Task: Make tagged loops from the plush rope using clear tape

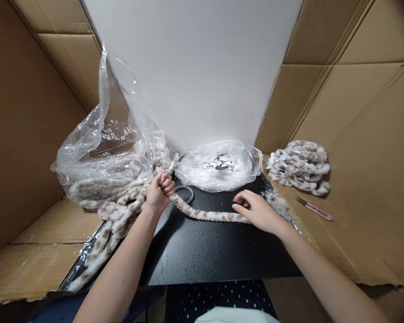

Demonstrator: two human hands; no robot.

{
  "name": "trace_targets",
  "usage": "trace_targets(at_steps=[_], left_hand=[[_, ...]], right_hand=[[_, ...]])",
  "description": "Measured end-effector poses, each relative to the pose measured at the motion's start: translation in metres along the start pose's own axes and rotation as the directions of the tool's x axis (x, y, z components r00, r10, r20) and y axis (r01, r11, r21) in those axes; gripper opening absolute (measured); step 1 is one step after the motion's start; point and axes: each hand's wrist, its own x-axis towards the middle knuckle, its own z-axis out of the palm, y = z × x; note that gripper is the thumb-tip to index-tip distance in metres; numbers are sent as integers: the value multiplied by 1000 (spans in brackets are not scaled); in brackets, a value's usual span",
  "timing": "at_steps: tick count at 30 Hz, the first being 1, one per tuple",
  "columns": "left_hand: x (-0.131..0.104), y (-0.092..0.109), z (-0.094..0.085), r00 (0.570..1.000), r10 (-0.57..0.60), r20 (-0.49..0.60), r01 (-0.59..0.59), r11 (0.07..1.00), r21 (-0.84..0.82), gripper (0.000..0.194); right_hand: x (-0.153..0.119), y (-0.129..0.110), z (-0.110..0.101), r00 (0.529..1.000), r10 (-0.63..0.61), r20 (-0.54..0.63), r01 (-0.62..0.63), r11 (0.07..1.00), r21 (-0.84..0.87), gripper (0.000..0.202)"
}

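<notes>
Left hand (160,192) clenched on one end of furry spotted strip (215,216); right hand (252,208) loosely curled by its other end, grip can't be told. Strip runs between them over black desk (218,251), below plastic bag of scraps (218,166). Pink-handled snips (314,209) lie at right, on cardboard (323,237).

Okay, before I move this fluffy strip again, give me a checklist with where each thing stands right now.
1. Left hand closed on the fluffy strip: ok.
2. Right hand closed: not ok, thumb and forefinger are apart.
3. Strip's far end in sight: not ok, it disappears at the right hand.
4. Strip free of the grey ring: cannot tell, they overlap in view.
5. Strip straight: not ok, it curves between the hands.
6. Pink-handled cutter away from both hands: ok, on the cardboard to the right.
</notes>
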Motion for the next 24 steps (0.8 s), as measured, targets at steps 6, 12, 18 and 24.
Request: trace_targets(at_steps=[6,12,18,24], left_hand=[[-10,-8,10,998,6,65,-7,1000,25,38],[-10,-4,0,997,66,41,-66,998,2,39],[-4,2,-11,993,109,-55,-109,994,-2,40],[6,2,-24,975,186,-118,-180,982,60,37]], right_hand=[[63,-65,82,969,-220,109,206,970,125,46],[92,-87,130,955,-247,162,215,958,192,12],[65,-54,96,951,-236,200,242,970,-6,22],[30,-12,42,969,-143,200,183,963,-200,24]])
